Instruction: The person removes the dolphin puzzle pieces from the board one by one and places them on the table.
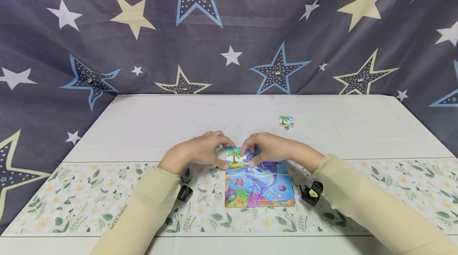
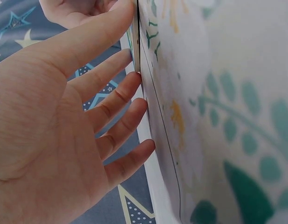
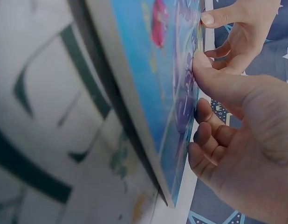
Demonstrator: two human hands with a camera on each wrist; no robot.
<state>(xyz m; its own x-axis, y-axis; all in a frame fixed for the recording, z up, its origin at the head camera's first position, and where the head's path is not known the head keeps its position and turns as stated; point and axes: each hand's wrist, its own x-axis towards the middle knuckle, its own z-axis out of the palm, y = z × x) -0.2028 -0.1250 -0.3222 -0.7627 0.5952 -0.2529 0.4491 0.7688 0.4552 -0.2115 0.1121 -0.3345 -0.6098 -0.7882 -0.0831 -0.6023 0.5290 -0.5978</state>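
A jigsaw puzzle (image 1: 237, 197) with dolphins, coral and fish lies flat on the flowered cloth, a palm tree picture (image 1: 234, 153) in its top-left corner. My left hand (image 1: 204, 147) is at that corner, thumb by the left edge and forefinger by the top edge. In the left wrist view its other fingers spread out loosely. My right hand (image 1: 270, 146) reaches over the upper part of the puzzle, thumb and fingertips touching the picture beside the palm tree. The right wrist view shows these fingers bent a little, with the thumb (image 3: 211, 79) on the surface.
Farther back to the right, a loose puzzle piece (image 1: 286, 121) with a palm tree lies on the white tabletop (image 1: 171, 124). A dark curtain (image 1: 229, 28) with stars hangs behind the table. Black wrist devices (image 1: 312, 193) sit under both forearms.
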